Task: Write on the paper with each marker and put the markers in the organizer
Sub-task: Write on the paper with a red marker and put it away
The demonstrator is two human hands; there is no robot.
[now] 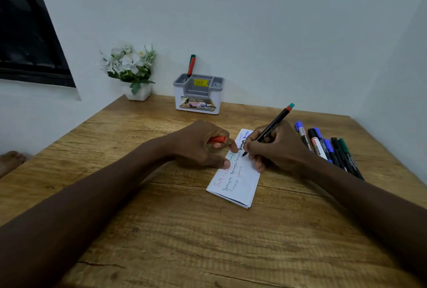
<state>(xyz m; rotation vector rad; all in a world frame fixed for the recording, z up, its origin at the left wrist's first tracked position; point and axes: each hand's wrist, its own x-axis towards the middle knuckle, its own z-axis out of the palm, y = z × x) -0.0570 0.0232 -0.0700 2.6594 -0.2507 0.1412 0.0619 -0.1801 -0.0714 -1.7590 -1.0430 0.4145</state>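
Observation:
A folded white paper [240, 186] with several coloured handwritten words lies mid-table. My right hand [275, 146] grips a black marker [275, 123] with a red and teal end, its tip touching the paper's upper part. My left hand [203, 146] presses two fingertips on the paper's left edge and holds a red cap [217, 140]. A white and grey organizer [198, 95] stands at the back against the wall, with one red marker [191, 65] upright in its left slot. Several more markers [328, 149], blue, black and green, lie in a row right of my right hand.
A white pot of white flowers [131, 70] stands left of the organizer at the table's back corner. The wooden table [208, 241] meets walls at the back and right. A dark window [27, 28] is on the left wall. A bare foot [10, 160] shows past the table's left edge.

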